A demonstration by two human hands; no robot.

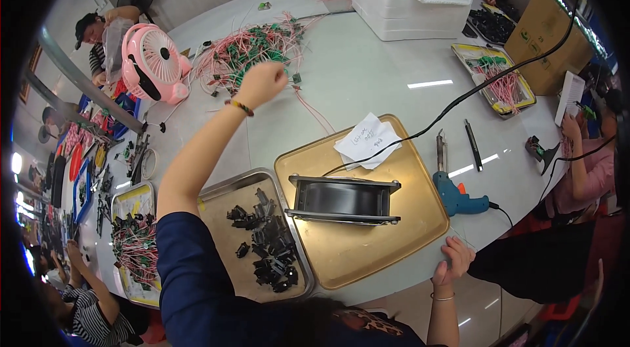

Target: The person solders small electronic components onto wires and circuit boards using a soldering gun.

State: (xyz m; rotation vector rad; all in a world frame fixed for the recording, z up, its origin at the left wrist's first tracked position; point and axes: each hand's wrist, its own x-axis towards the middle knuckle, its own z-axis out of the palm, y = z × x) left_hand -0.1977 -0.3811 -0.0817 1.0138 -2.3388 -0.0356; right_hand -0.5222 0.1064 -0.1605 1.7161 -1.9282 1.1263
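My left hand [261, 84] reaches over the tangled pile of small green circuit boards with pink wires [252, 48] on the table. Its fingers are curled closed, and whatever they may hold is hidden. At the table's near edge, beside the corner of a gold tray [341, 262], my right hand [455, 259] rests with loosely bent fingers and the thumb apart, holding nothing visible. A black box-shaped fan [343, 200] lies in that tray with a handwritten paper note [369, 142]. Left of it, a metal tray [223, 262] bears several small black plastic parts [272, 242].
A teal hot glue gun [459, 195] and a black pen [473, 145] lie right of the gold tray. A black cable [453, 105] crosses above the table. A pink fan [156, 61], white foam box [410, 9] and trays of wired boards [502, 84] stand around. Co-workers sit nearby.
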